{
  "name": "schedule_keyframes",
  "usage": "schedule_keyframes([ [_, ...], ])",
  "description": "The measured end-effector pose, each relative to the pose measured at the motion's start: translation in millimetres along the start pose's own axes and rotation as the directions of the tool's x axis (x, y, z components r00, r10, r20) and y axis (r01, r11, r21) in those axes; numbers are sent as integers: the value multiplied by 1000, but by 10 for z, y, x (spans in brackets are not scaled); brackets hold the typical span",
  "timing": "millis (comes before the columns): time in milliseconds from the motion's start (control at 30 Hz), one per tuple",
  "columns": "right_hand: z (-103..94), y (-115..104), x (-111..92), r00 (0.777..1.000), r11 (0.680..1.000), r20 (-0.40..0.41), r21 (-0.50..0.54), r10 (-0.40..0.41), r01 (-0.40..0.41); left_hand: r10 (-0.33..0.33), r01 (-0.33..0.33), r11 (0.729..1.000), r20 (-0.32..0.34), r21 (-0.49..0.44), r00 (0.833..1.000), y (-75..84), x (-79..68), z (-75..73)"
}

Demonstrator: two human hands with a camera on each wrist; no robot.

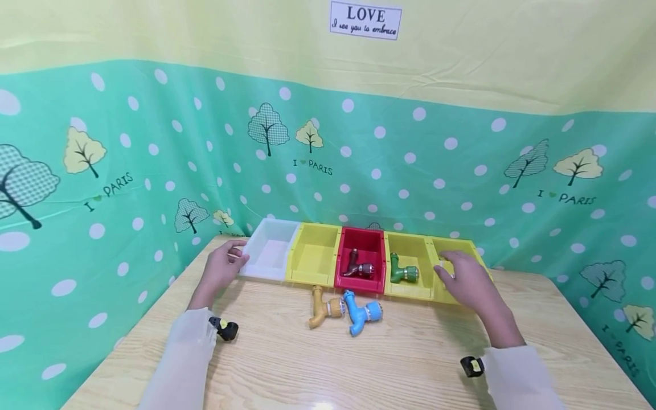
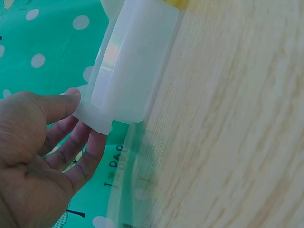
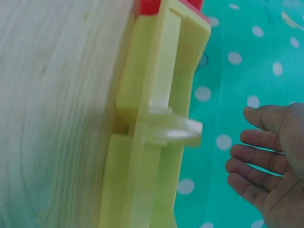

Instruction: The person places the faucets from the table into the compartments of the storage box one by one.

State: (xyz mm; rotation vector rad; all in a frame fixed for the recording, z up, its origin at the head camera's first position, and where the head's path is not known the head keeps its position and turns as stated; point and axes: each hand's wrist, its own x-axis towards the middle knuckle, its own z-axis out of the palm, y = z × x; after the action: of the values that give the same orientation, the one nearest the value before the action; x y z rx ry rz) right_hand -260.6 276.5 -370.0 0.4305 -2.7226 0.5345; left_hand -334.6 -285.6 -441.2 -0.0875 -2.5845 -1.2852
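Observation:
My left hand (image 1: 223,266) is at the outer side of the white bin (image 1: 268,278) at the row's left end. In the left wrist view its thumb (image 2: 64,104) lies over the rim and its fingers are under it, pinching the edge. My right hand (image 1: 467,279) hovers over the yellow bin (image 1: 474,250) at the right end, fingers loosely spread and nothing in them. A dark red tap (image 1: 357,265) lies in the red bin (image 1: 360,285). The yellow bin to its right has a green tap (image 1: 402,270).
In front of the row, a tan tap (image 1: 323,308) and a blue tap (image 1: 363,313) lie side by side on the wooden table (image 1: 307,364). Another yellow bin (image 1: 315,242) stands between the white and red ones. A green dotted curtain (image 1: 410,188) hangs close behind the bins.

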Motion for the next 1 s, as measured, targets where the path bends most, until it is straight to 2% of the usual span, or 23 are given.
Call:
schedule_keyframes([
  [100,-55,97,-64,999,1000,-31,14,8,-7,5,-5,1000,-3,-1,1000,-1,-1,2],
  [267,-145,235,-161,996,997,-43,32,73,-71,19,-19,1000,-6,6,1000,-4,-2,2],
  [600,-301,477,-275,979,981,-77,56,189,-185,-2,2,1000,1,6,1000,4,-6,1],
  [800,-277,640,-334,959,961,-85,79,270,-263,9,-9,1000,1,7,1000,2,-9,-7],
  [1000,-242,809,-390,933,930,-35,101,357,-352,9,-9,1000,1,3,1000,19,-10,-3],
])
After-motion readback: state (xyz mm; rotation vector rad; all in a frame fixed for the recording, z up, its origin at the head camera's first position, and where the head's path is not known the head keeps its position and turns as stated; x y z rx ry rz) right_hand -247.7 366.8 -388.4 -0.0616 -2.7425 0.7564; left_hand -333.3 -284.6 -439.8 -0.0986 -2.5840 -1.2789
